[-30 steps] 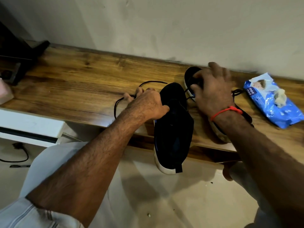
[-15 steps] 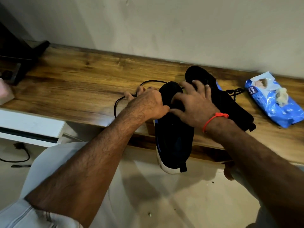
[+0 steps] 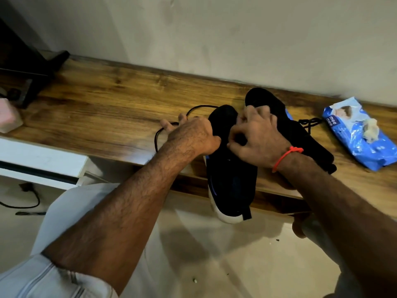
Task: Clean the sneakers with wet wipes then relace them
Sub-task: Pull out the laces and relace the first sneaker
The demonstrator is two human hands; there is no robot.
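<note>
A black sneaker (image 3: 232, 179) with a white sole lies toe-away on the wooden shelf (image 3: 103, 108), its heel hanging over the front edge. My left hand (image 3: 191, 136) grips its left side, thumb on the upper, with a loose black lace (image 3: 171, 125) running under the fingers. My right hand (image 3: 255, 138) rests on the same sneaker's upper, fingers curled and pinching at the lacing area. The second black sneaker (image 3: 300, 134) lies just right of it, its lace (image 3: 309, 123) loose beside it. A blue wet wipes pack (image 3: 361, 134) with a crumpled used wipe on top sits at the far right.
A wall runs close behind the shelf. A dark stand (image 3: 32, 67) and a pink object (image 3: 8, 117) sit at the shelf's left end. A white unit (image 3: 43, 164) stands below left, with a cable (image 3: 28, 201) on the pale floor.
My right hand left the second sneaker, moved left onto the near sneaker, and its fingers have curled to pinch at the upper. My left hand has stayed put.
</note>
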